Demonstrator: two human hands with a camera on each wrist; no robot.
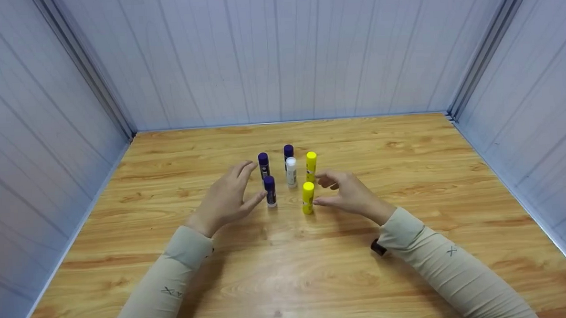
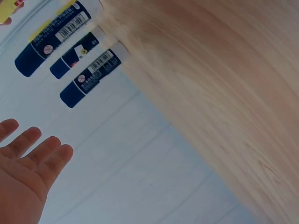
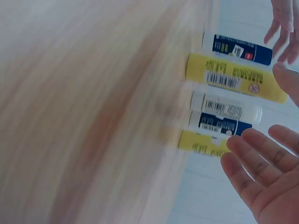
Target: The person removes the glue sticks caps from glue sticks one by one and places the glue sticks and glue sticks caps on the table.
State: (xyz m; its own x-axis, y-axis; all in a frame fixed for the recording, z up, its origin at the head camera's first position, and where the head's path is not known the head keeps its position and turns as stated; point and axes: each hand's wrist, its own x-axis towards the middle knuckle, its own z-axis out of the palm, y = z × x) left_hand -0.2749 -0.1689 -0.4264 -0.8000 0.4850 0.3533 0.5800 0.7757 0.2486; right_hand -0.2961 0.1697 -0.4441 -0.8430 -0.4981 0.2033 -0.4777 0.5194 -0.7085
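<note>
Several glue sticks stand upright in a cluster on the wooden table. My left hand (image 1: 225, 197) is spread at the left of the group, its thumb tip right beside the front blue glue stick (image 1: 270, 193) and its fingertips near another blue glue stick (image 1: 263, 165). A third blue glue stick (image 1: 288, 150) stands at the back, partly hidden by the white glue stick (image 1: 291, 173). From the right, my right hand (image 1: 351, 194) bends its fingers loosely, close beside the front yellow glue stick (image 1: 308, 198) and the rear yellow glue stick (image 1: 311, 166). Nothing is held in either palm.
The wood-grain table (image 1: 278, 274) is bounded by a pale panelled back wall (image 1: 278, 54) and side walls at left and right. A dark band (image 1: 378, 247) shows under the right sleeve.
</note>
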